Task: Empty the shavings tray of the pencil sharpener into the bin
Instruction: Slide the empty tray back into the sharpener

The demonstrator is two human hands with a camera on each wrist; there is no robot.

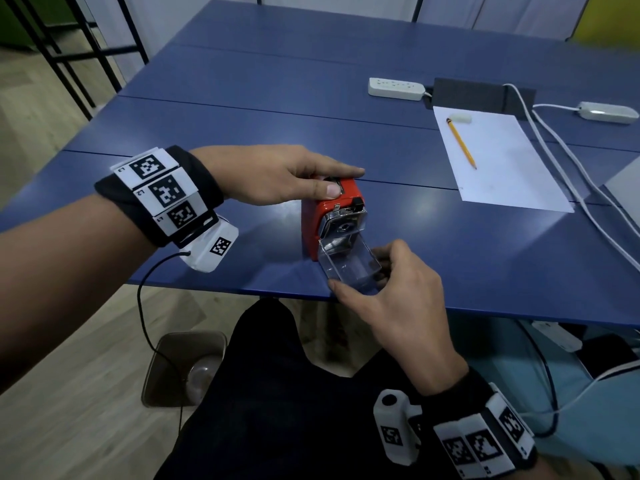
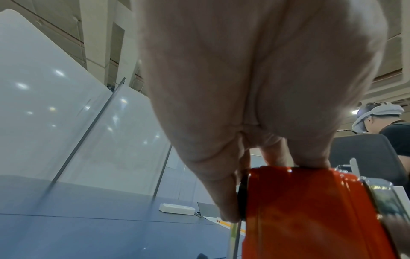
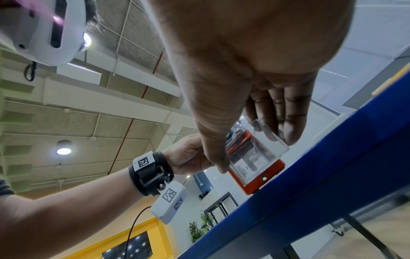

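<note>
Left hand point(image 1: 294, 174) clamps the top of my red pencil sharpener point(image 1: 323, 216) at the near edge of the blue table point(image 1: 242, 81) — right hand point(image 1: 398, 303) pinches the clear shavings tray point(image 1: 349, 263), partly out of the sharpener's front. Bin point(image 1: 183, 368) on the floor, below left.

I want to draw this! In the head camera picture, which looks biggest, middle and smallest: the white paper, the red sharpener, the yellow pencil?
1. White paper: plainly the largest.
2. Red sharpener: middle, though it sits nearer the camera, so it looks bigger than it would beside the paper.
3. Yellow pencil: smallest, long but very thin, lying on the paper.
</note>
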